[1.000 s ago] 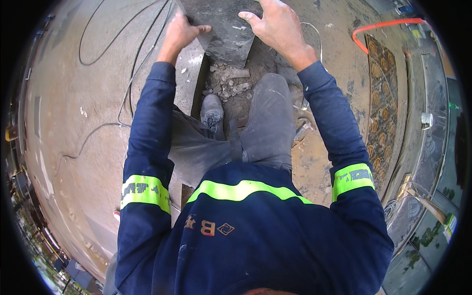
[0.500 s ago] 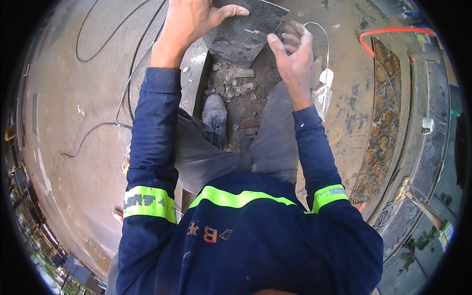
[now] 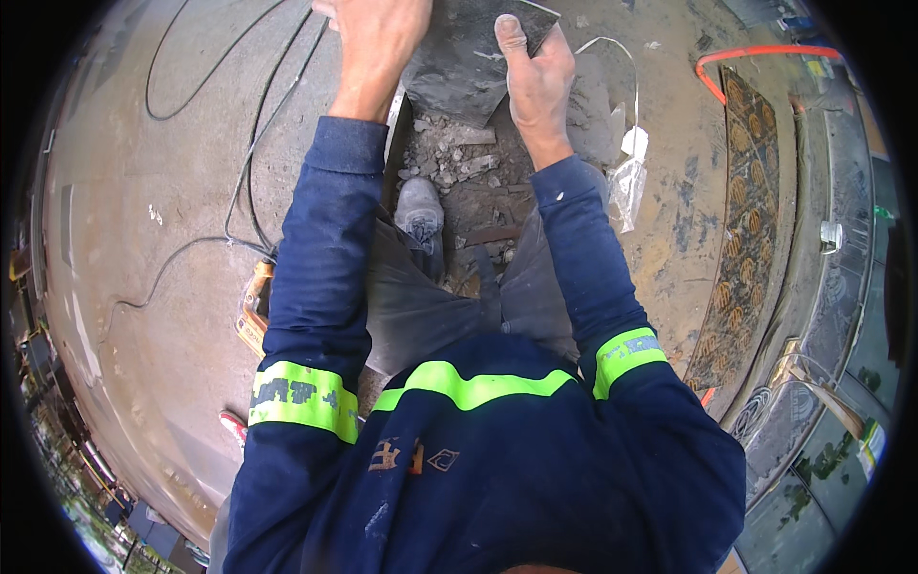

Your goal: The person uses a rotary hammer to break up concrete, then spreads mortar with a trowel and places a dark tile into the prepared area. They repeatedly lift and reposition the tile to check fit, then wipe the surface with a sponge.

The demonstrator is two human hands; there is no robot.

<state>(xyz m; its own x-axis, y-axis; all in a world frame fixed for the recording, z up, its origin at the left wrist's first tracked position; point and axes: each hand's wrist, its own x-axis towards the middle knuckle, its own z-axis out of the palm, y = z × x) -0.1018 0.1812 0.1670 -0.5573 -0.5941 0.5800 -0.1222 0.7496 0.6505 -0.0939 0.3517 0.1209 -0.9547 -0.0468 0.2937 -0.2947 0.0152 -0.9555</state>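
And here's the slab [image 3: 459,72] at top centre, left hand [image 3: 381,43] at its left side, right hand [image 3: 539,88] at its right; just this side of it, rubble [image 3: 464,153], with a shoe [image 3: 419,208] at the rubble's left. Out left, cables [image 3: 251,167] cross the floor [image 3: 172,230] to a tool [image 3: 252,311] beside the left sleeve [image 3: 320,258]. Over right, a wrapper [image 3: 626,191] lies near the right forearm [image 3: 583,249]; farther right, a board [image 3: 736,239], a tube [image 3: 765,54] at its far end.
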